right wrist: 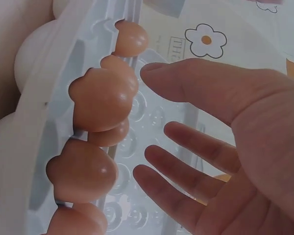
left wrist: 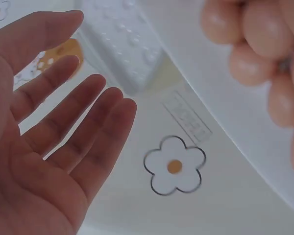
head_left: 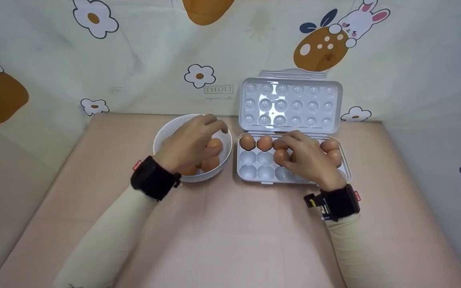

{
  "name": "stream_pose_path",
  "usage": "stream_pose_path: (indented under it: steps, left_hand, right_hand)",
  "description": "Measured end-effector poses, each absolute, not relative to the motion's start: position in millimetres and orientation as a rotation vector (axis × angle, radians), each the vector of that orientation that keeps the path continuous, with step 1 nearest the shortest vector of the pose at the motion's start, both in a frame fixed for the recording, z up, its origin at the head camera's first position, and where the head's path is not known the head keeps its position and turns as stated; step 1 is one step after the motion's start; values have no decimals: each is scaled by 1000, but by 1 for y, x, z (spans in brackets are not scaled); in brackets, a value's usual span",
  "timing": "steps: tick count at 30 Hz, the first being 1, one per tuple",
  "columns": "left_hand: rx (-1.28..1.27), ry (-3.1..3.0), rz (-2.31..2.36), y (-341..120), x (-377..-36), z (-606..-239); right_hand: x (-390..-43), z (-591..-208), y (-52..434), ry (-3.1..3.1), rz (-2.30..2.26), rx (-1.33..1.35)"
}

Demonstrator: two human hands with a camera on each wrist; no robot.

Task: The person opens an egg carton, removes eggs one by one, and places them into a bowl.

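Left hand [head_left: 190,138] is over a round white bowl [head_left: 170,127] of smooth brown eggs [head_left: 214,145]; fingers near straight, thumb well out, wide and holding nothing in the left wrist view. That view has the bowl eggs heaped off to one side, well apart from the fingertips.

Right hand [head_left: 309,158] is over a pale plastic egg tray [head_left: 265,173] with round cups, right of the bowl; fingers long and spread, wide, nothing held, a gap to the eggs in the right wrist view. Brown tray eggs [head_left: 247,142]: two at the left end of the back row, another partly under the fingers, one in the middle row just beside the thumb, two stacked back-to-middle at the right end. Bare cups show front left; cups under the palm are hidden, can't tell.

Clear dimpled plastic lid [head_left: 313,106] stands raised behind the tray, leaning on the cream printed backdrop [head_left: 146,84]. Bowl and tray sit on a pink tabletop [head_left: 230,232]. Black wrist cameras [head_left: 154,180] on both wrists, over cream sleeves [head_left: 106,236].
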State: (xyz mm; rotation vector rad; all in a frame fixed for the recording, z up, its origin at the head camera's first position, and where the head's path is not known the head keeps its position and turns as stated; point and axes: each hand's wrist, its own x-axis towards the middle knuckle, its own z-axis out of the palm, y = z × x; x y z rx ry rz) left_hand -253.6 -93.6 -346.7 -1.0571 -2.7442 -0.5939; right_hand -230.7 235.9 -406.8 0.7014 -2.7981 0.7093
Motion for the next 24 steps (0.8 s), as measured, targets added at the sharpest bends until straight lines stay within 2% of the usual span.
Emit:
stream_pose_path:
  steps: [9, 24]
  left_hand:
    - [-1103, -2637, -715, -63, -247, -363]
    - [-1073, -2655, -833, -45, -244, -382]
  right_hand:
    - [-232, -411, 230, -2886, 644, 675]
    - [-233, -425, 228, -2879, 547, 624]
